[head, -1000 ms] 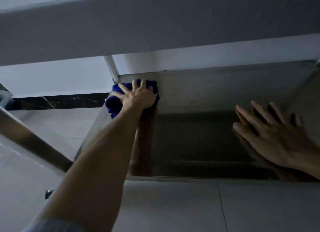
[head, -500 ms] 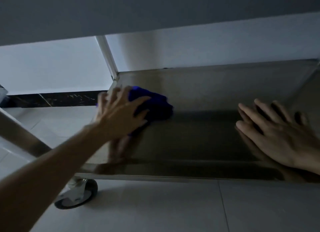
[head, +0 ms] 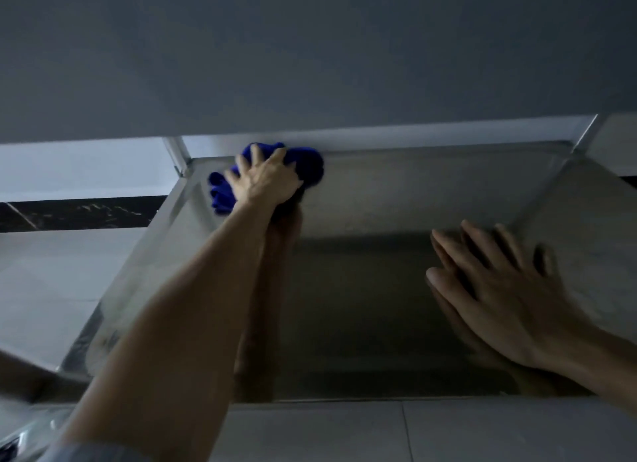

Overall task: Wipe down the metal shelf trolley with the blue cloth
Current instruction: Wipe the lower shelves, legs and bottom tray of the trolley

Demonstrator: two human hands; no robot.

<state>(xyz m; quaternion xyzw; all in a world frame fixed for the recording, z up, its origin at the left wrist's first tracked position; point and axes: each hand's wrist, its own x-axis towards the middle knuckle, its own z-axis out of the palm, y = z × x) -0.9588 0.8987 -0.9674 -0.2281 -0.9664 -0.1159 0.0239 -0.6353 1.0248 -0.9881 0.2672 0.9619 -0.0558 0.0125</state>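
Observation:
The metal trolley's lower shelf (head: 413, 199) fills the middle of the view, dim and reflective. My left hand (head: 263, 182) presses the bunched blue cloth (head: 310, 167) against the shelf near its far left corner, fingers spread over the cloth. My right hand (head: 499, 289) lies flat on the shelf at the right, fingers apart, holding nothing. The arm hides part of the shelf's left side.
The underside of the upper shelf (head: 310, 48) hangs low across the top of the view. An upright corner post (head: 177, 155) stands at the far left, another post (head: 586, 132) at the far right. Pale floor tiles (head: 344, 430) lie in front, and a dark skirting strip (head: 79, 213) runs along the wall.
My left hand pulled the cloth back toward the near left, then pushed it out again to the far left corner. My right hand stayed flat on the shelf.

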